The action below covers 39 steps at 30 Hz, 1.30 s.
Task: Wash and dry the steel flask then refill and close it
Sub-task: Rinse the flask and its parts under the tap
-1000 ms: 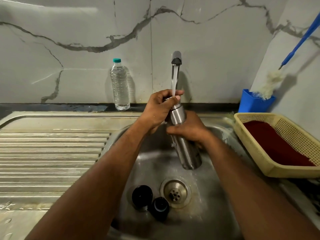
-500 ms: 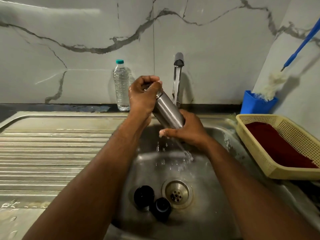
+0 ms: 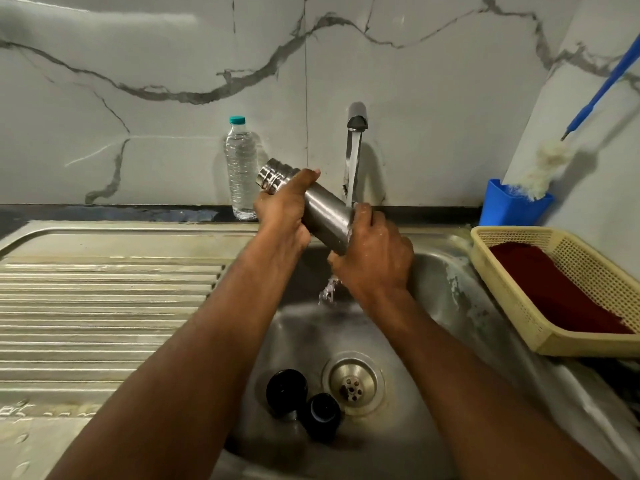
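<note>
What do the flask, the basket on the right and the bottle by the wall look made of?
Flask: brushed steel, by its dull grey sheen. Basket: cream plastic, probably, with moulded mesh walls. Bottle: clear ribbed plastic with a teal cap.

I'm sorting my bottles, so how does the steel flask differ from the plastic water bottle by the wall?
The steel flask is opaque metal, the plastic water bottle clear. The flask is tilted, held in both hands under running water; the bottle stands upright, untouched. The flask's mouth is uncapped; the bottle wears a teal cap. Both are slim cylinders.

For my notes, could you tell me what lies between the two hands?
In the head view, the steel flask's bare body spans from left hand to right hand.
</note>
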Each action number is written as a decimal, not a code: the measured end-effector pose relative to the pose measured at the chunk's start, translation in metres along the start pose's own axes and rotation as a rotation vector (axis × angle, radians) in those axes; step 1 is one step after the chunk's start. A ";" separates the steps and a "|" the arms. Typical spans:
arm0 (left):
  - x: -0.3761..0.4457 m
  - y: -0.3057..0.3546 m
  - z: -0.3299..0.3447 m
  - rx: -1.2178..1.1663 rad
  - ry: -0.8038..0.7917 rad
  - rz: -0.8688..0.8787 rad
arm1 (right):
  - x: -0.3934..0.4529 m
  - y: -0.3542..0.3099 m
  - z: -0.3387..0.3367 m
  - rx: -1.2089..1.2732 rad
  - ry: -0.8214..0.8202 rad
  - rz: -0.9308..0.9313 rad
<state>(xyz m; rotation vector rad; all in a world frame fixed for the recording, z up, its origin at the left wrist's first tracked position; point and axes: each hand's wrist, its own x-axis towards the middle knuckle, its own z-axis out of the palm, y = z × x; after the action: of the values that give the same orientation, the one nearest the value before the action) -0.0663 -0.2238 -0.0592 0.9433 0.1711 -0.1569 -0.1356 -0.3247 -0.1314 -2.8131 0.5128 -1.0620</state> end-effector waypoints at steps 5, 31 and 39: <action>-0.006 0.000 0.005 0.028 0.021 0.095 | 0.005 0.006 0.002 0.106 -0.050 -0.057; 0.004 0.000 -0.008 0.188 -0.230 0.333 | 0.009 0.014 0.019 0.775 -0.348 0.391; 0.006 -0.008 -0.006 0.309 -0.300 0.401 | 0.007 0.021 0.021 0.649 -0.423 0.430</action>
<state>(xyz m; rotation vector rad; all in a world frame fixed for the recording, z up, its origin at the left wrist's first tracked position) -0.0622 -0.2239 -0.0698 1.2283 -0.3276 0.0498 -0.1225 -0.3477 -0.1469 -2.1246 0.5589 -0.4206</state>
